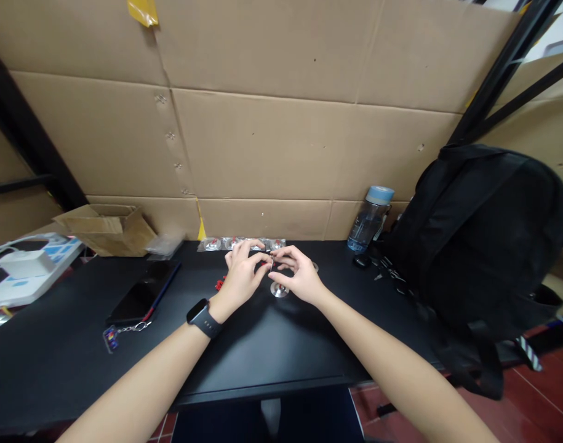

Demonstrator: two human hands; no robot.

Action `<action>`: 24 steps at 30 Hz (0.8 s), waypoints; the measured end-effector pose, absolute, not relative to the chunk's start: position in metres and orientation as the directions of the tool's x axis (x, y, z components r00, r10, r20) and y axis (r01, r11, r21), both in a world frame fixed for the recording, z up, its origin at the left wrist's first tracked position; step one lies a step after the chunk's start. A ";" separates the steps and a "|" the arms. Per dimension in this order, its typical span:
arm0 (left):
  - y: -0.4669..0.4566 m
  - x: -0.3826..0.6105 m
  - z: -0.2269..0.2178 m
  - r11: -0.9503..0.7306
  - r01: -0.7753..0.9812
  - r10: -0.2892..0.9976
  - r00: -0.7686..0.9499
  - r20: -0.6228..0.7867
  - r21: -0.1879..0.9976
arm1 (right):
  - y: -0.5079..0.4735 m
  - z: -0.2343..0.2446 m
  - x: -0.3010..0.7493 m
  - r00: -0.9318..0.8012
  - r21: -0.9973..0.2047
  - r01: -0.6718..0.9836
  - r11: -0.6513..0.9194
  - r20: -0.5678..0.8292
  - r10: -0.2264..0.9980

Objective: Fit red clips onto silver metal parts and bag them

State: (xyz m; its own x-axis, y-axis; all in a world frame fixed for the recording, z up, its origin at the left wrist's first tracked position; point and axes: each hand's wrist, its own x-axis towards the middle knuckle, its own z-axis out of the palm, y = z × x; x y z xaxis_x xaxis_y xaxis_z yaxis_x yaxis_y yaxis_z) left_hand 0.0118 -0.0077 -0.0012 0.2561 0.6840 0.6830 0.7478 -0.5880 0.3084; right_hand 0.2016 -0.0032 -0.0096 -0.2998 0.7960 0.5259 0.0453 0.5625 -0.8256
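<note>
Close together over the middle of the table, both my hands pinch one thin metal disc (pixel 271 263), which is turned nearly edge-on. My left hand (pixel 245 271), with a black watch on its wrist, has thumb and forefinger on its left side. The fingertips of my right hand (pixel 300 275) close on it from the right. Just below them a shiny round metal disc (pixel 280 290) lies on the table. Part of another round piece (pixel 315 266) shows behind my right hand. Small red pieces (pixel 219 283) lie beside my left hand, partly covered by it.
A row of clear packets (pixel 211 244) with shiny round pieces lies along the cardboard wall. To the left are a phone (pixel 145 292), keychain (pixel 110 338), open cardboard box (pixel 108 231) and power strip (pixel 41 274). A bottle (pixel 370 220) and black backpack (pixel 484 246) stand at right.
</note>
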 end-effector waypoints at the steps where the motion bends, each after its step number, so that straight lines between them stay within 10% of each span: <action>1: -0.008 0.012 -0.001 -0.591 0.748 0.677 0.256 0.689 0.303 | -0.003 -0.009 0.202 -0.297 -0.836 0.019 0.548 0.519 0.801; 10: -0.013 0.011 0.005 -0.605 0.758 0.602 0.237 0.763 0.242 | -0.002 -0.004 0.203 -0.336 -0.939 -0.087 0.332 0.342 0.877; 24: -0.011 0.012 0.004 -0.638 0.726 0.610 0.274 0.743 0.256 | 0.004 -0.007 0.205 -0.312 -0.837 0.153 0.526 0.464 0.829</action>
